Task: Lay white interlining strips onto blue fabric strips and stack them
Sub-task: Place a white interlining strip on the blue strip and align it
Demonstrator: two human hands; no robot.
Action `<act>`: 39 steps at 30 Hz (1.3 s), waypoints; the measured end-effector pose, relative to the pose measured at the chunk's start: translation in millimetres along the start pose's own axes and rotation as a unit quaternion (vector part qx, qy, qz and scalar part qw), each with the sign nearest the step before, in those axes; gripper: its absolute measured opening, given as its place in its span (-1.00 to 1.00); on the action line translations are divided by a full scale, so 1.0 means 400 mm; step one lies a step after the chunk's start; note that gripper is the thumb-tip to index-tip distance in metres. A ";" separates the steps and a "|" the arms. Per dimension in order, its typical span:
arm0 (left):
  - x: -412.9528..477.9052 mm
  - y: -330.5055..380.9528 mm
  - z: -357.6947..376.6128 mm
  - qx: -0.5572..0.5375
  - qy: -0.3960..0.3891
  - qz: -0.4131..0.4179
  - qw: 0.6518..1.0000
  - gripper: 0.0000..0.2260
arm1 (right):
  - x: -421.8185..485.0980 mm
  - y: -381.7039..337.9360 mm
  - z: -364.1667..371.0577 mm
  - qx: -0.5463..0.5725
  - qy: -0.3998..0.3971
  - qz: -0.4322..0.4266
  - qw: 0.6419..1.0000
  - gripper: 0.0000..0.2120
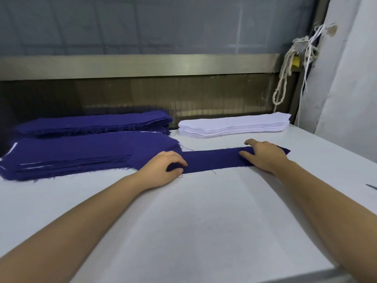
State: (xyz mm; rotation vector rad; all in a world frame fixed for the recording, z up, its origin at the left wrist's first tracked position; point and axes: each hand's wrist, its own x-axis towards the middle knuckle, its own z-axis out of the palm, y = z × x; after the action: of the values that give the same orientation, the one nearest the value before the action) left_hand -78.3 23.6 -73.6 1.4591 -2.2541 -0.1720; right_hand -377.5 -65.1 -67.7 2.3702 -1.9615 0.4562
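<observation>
While blue fabric strip (214, 159) lies long axis L–R toward far edge of tabletop (204, 221), L hand (163, 168) pinches its left end, fingers curled; R hand (265, 155) presses right end, fingers straight; white interlining stack (234, 125) just beyond R hand.

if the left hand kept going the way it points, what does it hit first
Probably the stack of white interlining strips, past the blue fabric strip the left hand pinches; depth is unclear.

Soft, even light, faint shadows beneath the arms, wide-angle bending at edges, slight softness throughout.
</observation>
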 end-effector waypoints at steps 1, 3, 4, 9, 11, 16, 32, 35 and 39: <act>0.002 0.000 -0.001 -0.015 0.001 -0.005 1.000 -0.81 | 0.002 0.008 0.000 -0.001 -0.009 0.013 1.000 -0.54; 0.009 0.002 0.000 -0.040 0.000 -0.012 0.999 -0.83 | 0.006 0.023 -0.001 0.000 -0.012 0.041 0.999 -0.56; 0.013 0.005 0.001 -0.049 0.001 -0.012 0.999 -0.84 | 0.007 0.029 -0.002 -0.003 -0.011 0.052 0.999 -0.58; 0.043 0.024 0.012 -0.038 -0.017 0.010 0.999 -0.84 | 0.015 0.052 -0.007 -0.051 -0.013 0.102 0.993 -0.67; 0.056 0.026 0.018 -0.030 -0.023 0.010 0.999 -0.85 | 0.019 0.063 -0.009 -0.079 -0.019 0.119 0.990 -0.73; 0.084 0.020 0.026 -0.040 -0.017 0.009 0.999 -0.86 | 0.042 0.066 -0.014 -0.137 -0.019 0.122 0.983 -0.75; 0.334 -0.056 0.014 0.102 0.120 -0.081 0.984 -0.76 | 0.288 -0.039 0.050 -0.199 0.080 -0.076 0.974 -0.63; 0.380 -0.066 0.022 0.138 0.112 -0.077 0.981 -0.72 | 0.316 -0.044 0.062 -0.208 0.107 -0.110 0.966 -0.73; 0.419 -0.068 0.035 0.187 0.071 -0.055 0.978 -0.71 | 0.346 -0.037 0.062 -0.178 0.134 -0.149 0.963 -0.75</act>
State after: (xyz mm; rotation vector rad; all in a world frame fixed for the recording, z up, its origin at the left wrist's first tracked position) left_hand -118.8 -139.5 -45.1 1.7249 -2.1687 0.3325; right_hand -335.8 -199.5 -55.5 2.1857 -1.4043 0.3505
